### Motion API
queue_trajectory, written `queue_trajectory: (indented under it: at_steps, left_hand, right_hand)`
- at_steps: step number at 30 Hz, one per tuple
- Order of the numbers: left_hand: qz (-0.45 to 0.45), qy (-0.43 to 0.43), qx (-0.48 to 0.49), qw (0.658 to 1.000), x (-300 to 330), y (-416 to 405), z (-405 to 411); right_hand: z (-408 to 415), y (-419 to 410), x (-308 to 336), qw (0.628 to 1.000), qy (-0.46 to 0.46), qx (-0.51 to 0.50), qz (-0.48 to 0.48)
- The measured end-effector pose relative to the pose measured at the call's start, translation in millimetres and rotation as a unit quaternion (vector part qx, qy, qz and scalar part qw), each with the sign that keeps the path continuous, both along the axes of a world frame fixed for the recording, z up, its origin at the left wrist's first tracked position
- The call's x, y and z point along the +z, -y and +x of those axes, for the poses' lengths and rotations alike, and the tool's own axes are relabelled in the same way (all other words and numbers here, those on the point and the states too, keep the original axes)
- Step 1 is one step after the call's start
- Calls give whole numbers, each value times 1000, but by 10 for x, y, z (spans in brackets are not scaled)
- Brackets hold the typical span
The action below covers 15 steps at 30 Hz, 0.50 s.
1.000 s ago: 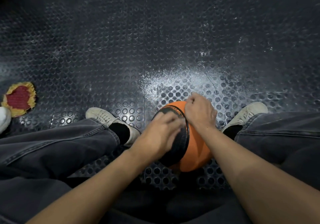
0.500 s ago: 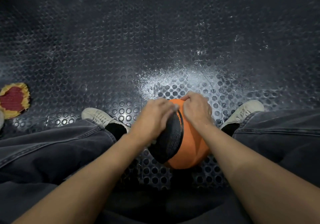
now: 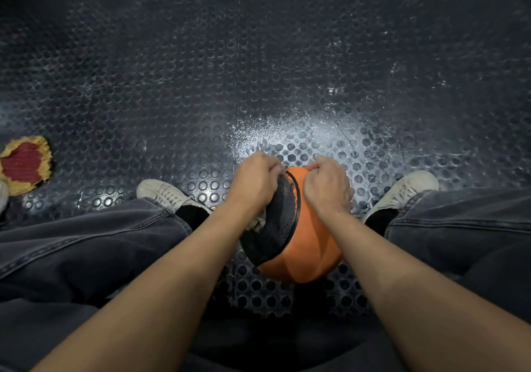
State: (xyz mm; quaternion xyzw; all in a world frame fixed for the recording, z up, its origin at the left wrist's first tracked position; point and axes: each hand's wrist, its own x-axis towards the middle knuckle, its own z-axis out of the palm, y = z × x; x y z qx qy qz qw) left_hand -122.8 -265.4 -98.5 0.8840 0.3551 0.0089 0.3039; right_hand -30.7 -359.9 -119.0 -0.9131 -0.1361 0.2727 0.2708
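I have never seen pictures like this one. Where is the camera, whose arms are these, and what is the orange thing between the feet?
The camera sits on a person's head and looks down, so the two bare arms are that person's own. The left hand holds what looks like a pale cloth against the black patch of an orange ball; the right hand grips the ball's top. The ball is between two white shoes, over a dark studded floor. A red and yellow rag lies far left.

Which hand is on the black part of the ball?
The left hand: it lies on the black panel of the ball, a pale cloth under its palm. The right hand is on the orange side.
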Motion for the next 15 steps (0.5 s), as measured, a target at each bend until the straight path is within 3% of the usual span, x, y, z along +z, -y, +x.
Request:
queue_trajectory:
  at_steps: [5, 8, 10, 12, 15]
  left_hand:
    - [-88, 37, 97, 991, 211, -252, -133]
    - [-20, 32, 119, 992, 307, -400, -183]
    - [16, 33, 105, 994, 369, -391, -147]
    - [-16, 30, 72, 997, 409, -267, -87]
    - [-37, 36, -94, 994, 361, 118, -157]
  right_hand:
    - [65, 29, -27, 999, -14, -37, -3]
    - [81, 22, -52, 999, -19, -42, 5]
    - [68, 24, -55, 999, -15, -39, 9]
    - [49, 16, -64, 999, -12, -36, 11]
    - [65, -2, -52, 999, -17, -28, 9]
